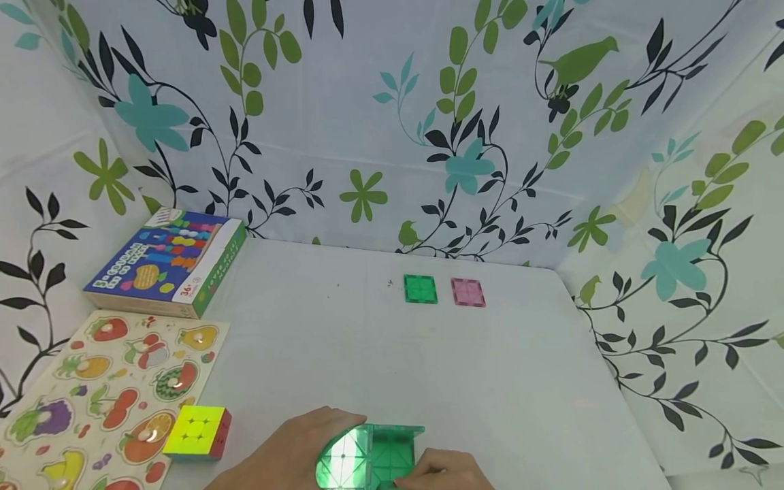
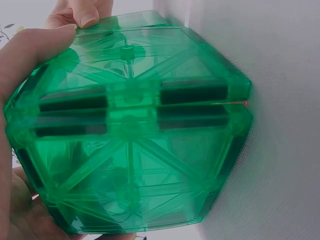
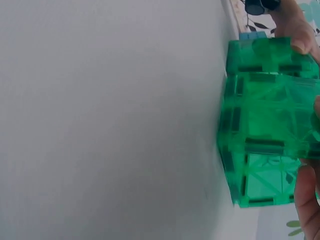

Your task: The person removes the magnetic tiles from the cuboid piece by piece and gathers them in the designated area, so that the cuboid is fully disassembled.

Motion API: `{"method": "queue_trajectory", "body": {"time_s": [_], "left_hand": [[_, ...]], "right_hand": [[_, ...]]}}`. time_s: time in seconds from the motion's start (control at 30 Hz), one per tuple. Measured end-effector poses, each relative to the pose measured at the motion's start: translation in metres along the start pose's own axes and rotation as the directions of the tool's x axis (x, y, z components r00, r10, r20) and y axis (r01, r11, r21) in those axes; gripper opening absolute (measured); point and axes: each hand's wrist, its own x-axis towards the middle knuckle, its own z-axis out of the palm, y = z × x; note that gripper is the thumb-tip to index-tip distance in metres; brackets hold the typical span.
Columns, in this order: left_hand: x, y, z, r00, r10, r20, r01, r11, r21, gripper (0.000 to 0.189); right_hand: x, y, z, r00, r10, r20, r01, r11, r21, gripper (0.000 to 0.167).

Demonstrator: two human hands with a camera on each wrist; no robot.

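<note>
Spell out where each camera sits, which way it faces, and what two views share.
Head: worn on the head, facing forward and down over the table and the green tile structure; left hand and right hand show at the bottom.
Left wrist: on the left wrist, facing the structure close up; parts of both hands show.
Right wrist: on the right wrist, facing the structure at the picture's right; parts of both hands show.
Shared: both wrist views show the structure and both hands.

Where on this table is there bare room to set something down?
Bare tabletop lies between the pink tile and right hand, and rightward to the edge. Crowded: left side, with box, fruit sheet, cube; and around the held green tiles.
</note>
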Motion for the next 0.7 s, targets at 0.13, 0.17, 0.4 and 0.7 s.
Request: {"method": "queue_trajectory", "body": {"time_s": [0.13,0.17,0.4,0.7], "left_hand": [[0.000,0.001,0.000,1.000,-0.010,0.005,0.010,1.000,0.002,0.089],[0.000,0.002,-0.001,1.000,-0.009,0.006,0.009,1.000,0.000,0.090],[0.000,0.001,-0.001,1.000,0.003,0.000,-0.003,1.000,0.010,0.089],[0.000,0.003,-0.001,0.999,-0.036,0.019,0.036,0.999,-0.026,0.090]], "right_hand": [[-0.002,0.005,-0.012,1.000,0.001,0.007,-0.001,1.000,0.024,0.033],[-0.002,0.007,-0.016,1.000,-0.006,0.009,0.005,1.000,0.030,0.034],[0.002,0.015,-0.045,1.000,0.011,-0.023,-0.009,0.997,0.074,0.051],[0.015,0.024,-0.094,0.958,0.275,-0.086,-0.269,0.960,0.075,0.047]]}}
